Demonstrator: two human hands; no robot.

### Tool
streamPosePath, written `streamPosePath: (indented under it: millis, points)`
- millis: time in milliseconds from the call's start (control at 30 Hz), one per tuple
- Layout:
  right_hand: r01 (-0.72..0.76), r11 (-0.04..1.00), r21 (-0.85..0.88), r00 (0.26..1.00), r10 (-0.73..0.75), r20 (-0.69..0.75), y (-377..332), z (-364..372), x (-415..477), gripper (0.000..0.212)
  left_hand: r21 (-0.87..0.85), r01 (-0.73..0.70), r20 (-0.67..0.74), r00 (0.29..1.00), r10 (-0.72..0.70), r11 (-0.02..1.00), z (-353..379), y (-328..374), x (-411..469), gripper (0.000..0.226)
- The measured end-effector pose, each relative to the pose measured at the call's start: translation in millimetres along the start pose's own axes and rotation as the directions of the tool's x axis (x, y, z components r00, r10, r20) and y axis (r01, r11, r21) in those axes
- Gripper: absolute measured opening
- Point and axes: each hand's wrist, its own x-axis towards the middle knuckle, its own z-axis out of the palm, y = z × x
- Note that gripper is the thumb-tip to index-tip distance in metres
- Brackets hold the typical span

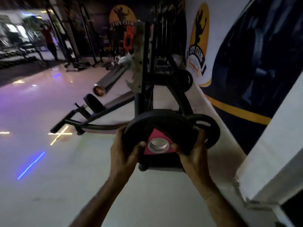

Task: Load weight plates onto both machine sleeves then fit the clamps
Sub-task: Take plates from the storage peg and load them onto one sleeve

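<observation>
I hold a black weight plate point(152, 126) with a pink triangle and a steel centre ring in both hands. My left hand point(124, 153) grips its left edge, thumb near the ring. My right hand point(193, 151) grips its right edge. Behind the plate, a second black plate point(211, 128) hangs low on the black rack point(144, 95). A bare steel sleeve point(111, 77) sticks out toward me from the machine, above and left of the plate, with an orange end cap. No clamp is visible.
A black machine frame with a padded lever point(93, 102) lies low on the pale glossy floor point(49, 161) at left. A wall with a club logo point(198, 46) runs along the right. A person in red point(49, 40) stands far back left among racks.
</observation>
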Motion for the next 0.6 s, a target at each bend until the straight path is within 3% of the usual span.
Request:
streamPosePath:
  millis: [200,367,600]
  points:
    - [0.162,0.97,0.181,0.985,-0.17,0.034,-80,54,32,0.078,0.004,-0.143,-0.115,0.983,0.142,0.99,-74,36,37,0.048]
    - [0.205,0.934,0.294,0.974,-0.223,0.029,-119,119,62,0.074,0.002,-0.196,-0.162,0.968,0.194,0.981,-129,31,82,0.043]
    - [0.209,0.957,0.202,0.978,-0.202,-0.054,-132,186,97,0.078,-0.025,-0.208,-0.047,0.977,0.206,0.978,-174,-7,156,0.051]
